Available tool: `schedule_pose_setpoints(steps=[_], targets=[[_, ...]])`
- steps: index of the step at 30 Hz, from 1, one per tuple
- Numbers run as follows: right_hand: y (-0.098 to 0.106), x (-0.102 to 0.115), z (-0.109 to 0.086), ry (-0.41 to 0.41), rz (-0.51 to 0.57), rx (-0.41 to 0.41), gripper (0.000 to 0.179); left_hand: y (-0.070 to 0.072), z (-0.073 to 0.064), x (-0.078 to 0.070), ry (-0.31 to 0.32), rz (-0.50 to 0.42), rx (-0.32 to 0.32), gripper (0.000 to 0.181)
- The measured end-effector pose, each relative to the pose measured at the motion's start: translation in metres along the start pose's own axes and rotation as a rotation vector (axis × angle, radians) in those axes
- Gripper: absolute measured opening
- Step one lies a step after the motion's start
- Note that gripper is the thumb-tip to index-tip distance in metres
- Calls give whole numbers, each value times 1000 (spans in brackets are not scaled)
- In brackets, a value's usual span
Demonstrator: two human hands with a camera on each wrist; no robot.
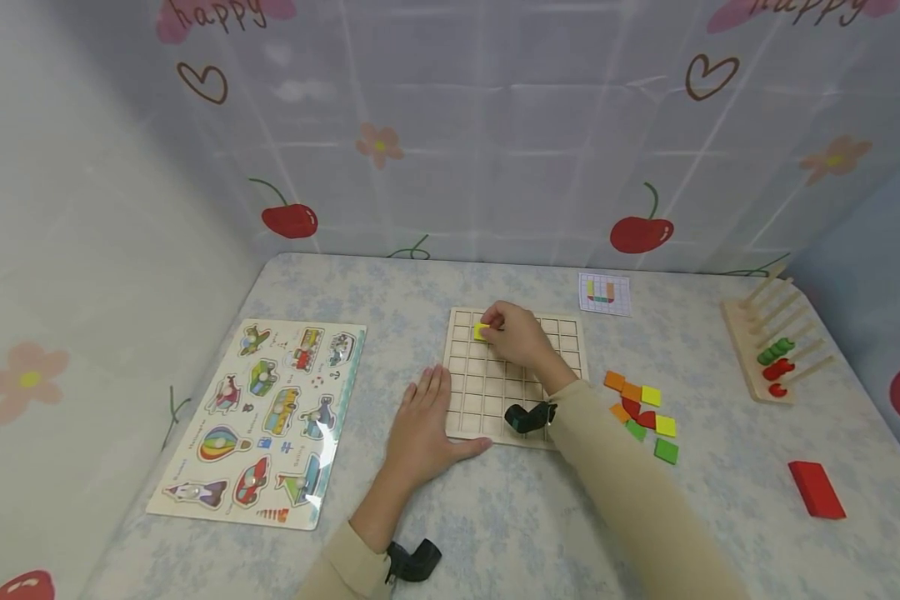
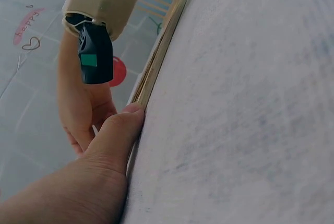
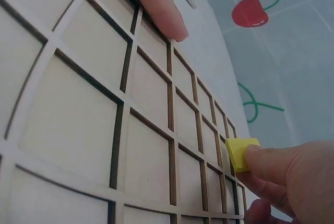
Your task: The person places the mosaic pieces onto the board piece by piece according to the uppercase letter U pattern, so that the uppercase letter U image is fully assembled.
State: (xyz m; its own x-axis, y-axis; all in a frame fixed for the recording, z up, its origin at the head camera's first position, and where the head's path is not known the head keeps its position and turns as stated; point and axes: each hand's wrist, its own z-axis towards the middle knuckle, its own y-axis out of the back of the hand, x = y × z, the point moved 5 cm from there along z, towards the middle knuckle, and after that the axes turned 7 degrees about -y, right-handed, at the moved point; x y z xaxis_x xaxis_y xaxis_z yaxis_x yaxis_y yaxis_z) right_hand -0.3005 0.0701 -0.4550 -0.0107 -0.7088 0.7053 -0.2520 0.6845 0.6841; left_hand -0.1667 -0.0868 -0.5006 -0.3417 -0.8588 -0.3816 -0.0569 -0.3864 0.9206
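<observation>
A pale wooden grid board [image 1: 468, 408] lies flat at the middle of the table. My right hand [image 1: 519, 335] pinches a small yellow square tile [image 3: 239, 152] between thumb and fingers over the board's far left cells. In the right wrist view the tile is tilted at the grid walls; whether it touches the cell floor, I cannot tell. My left hand [image 1: 420, 429] rests with straight fingers along the board's left edge, its thumb at the near edge. In the left wrist view that thumb [image 2: 122, 130] touches the board's side.
Loose orange, yellow, red and green tiles [image 1: 651, 396] lie right of the board. Behind them is a pattern card [image 1: 605, 294]. A vehicle puzzle board [image 1: 258, 425] lies at left. Far right stand a pegged wooden rack [image 1: 750, 350] with beads and a red block [image 1: 817, 490].
</observation>
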Motion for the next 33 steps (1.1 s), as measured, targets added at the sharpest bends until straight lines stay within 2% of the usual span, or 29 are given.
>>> schedule_pose_setpoints(steps=[15,24,33], targets=[[-8,3,4,29,-104,-24,19,0,0,0,14,-3,4,126],[-7,-1,0,36,-188,-1,20,1,1,-2,11,-5,4,126],[11,-5,-17,69,-109,23,33,1,1,-1,18,0,5,126]])
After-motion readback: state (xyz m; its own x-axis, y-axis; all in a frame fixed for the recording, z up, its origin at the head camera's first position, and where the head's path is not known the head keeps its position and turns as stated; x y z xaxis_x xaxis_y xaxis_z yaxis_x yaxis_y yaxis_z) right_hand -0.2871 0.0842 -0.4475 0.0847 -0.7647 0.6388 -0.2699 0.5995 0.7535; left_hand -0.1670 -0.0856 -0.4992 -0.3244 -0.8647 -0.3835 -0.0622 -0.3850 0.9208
